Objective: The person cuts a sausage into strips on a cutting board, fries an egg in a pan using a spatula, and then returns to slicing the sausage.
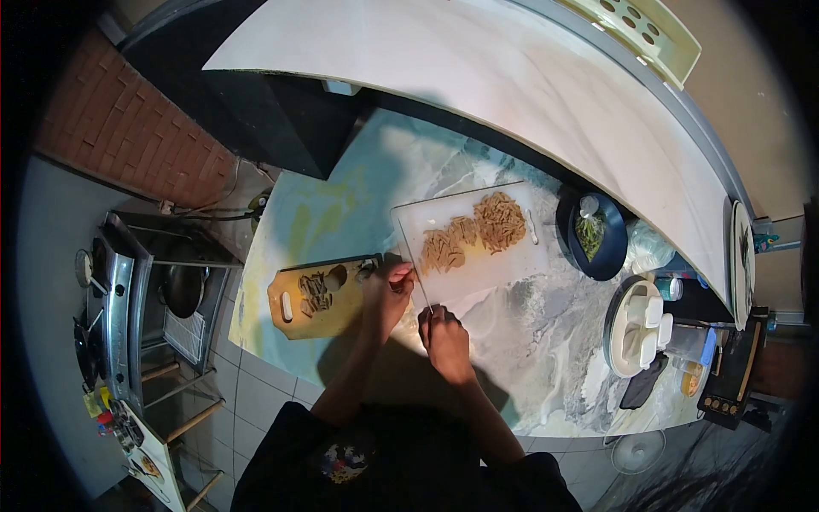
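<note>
A white cutting board lies tilted on the counter, bearing a large and a smaller pile of light-brown cut strips. My left hand is beside the board's left edge, its fingers curled inward. At the board's near left corner, my right hand is closed in a fist. Whatever either hand grips is hidden by the fingers. Left of my left hand is a yellowish wooden cutting board with a handle hole. Dark sliced pieces and a rounder brownish piece lie on it.
A dark bowl with bagged greens stands right of the white board. Farther right are a tray of white containers and a dark cloth. A raised white ledge overhangs the back. A stove is at left.
</note>
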### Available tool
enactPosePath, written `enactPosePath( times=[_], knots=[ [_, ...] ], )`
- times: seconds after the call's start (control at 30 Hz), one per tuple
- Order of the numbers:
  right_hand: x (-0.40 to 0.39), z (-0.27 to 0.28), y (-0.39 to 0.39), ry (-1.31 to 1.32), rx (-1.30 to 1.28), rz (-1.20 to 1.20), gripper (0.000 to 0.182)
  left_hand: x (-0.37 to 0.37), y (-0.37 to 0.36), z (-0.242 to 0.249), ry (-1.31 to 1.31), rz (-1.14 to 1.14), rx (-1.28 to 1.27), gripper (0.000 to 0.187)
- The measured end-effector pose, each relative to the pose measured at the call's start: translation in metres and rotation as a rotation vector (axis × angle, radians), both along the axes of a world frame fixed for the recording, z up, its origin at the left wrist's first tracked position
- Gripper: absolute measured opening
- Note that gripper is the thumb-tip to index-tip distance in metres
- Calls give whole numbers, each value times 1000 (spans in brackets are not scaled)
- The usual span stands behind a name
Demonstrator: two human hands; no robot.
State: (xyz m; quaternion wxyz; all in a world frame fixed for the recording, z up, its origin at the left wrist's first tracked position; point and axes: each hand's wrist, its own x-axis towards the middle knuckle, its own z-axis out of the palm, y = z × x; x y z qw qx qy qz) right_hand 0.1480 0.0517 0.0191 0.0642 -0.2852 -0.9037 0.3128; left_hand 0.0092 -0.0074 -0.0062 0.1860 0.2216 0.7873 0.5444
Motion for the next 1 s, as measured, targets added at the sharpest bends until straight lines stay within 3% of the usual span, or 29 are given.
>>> enactPosePath(
  times=[0.33,0.53,0.63,0.77,1.0],
  knots=[
    [-1,-9,-4,-122,-17,24,18,1,-1,-14,-13,18,30,20],
    [-3,-10,-4,-45,26,36,16,-3,2,-2,-45,-7,-5,16],
    [-8,-4,-6,19,19,-80,16,-3,3,2,15,6,-23,14],
    [-5,-9,-7,7,65,-88,20,-3,1,-16,109,5,-1,16],
    [-3,-11,-6,93,88,-82,21,-2,1,0,18,16,2,14]
  ],
)
